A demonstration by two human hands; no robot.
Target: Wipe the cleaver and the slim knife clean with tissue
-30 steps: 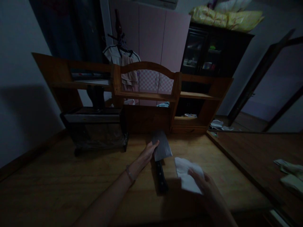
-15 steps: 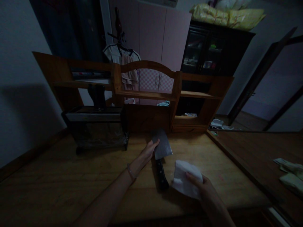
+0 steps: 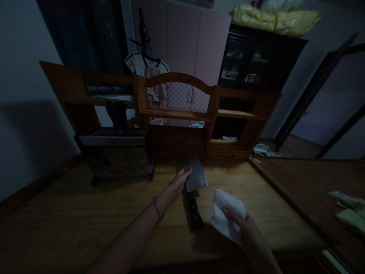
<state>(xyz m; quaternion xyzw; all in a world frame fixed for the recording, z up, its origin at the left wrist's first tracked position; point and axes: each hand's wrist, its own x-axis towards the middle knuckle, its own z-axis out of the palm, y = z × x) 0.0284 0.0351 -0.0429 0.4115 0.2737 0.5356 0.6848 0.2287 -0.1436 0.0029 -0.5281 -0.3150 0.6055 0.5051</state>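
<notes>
My left hand (image 3: pixel 179 181) grips a cleaver (image 3: pixel 196 178) by its broad blade, thumb on the upper face and fingers hidden underneath. The black riveted handle of the cleaver points toward me, just above the wooden desk (image 3: pixel 137 236). A folded white cloth or tissue (image 3: pixel 228 211) is pinched in my right hand (image 3: pixel 242 226), to the right of the handle and apart from it. Dim light hides whether the cleaver touches the wood.
At the left stands a dark knife block (image 3: pixel 114 152) with a black handle sticking up. A wooden shelf unit (image 3: pixel 176 114) runs along the desk's back. To the right, cloth items (image 3: pixel 350 213) lie on a brown surface beyond the raised edge.
My right hand has shifted the white cloth or tissue slightly right, away from the cleaver's handle, and its folds look different. My left hand and the cleaver have stayed put.
</notes>
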